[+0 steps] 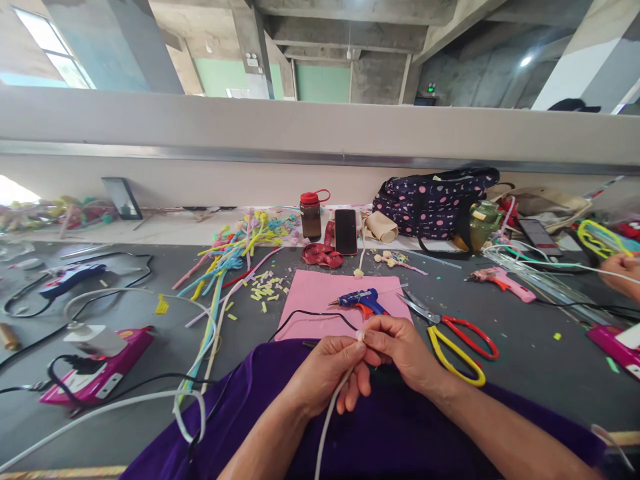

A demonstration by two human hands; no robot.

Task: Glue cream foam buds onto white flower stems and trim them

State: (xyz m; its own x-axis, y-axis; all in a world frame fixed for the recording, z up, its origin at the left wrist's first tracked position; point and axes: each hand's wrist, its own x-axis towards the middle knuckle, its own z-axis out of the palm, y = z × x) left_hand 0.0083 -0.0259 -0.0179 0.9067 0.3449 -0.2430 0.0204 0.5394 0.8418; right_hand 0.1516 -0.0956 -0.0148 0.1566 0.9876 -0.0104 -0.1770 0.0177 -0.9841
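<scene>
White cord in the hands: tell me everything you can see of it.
The white cord is slim, pale and plain, and looks pliable. The left hand and right hand pinch its upper end, where a small pale lump shows, partly hidden. Below the left hand it runs down in a gentle curve in front of the purple cloth until the picture's bottom edge cuts it off. Whether it touches the cloth is unclear.

we can't make out the white piece [361, 336] (fingertips [374, 340] partly cover it); the right edge crops a co-worker's hand [623, 272].
</scene>
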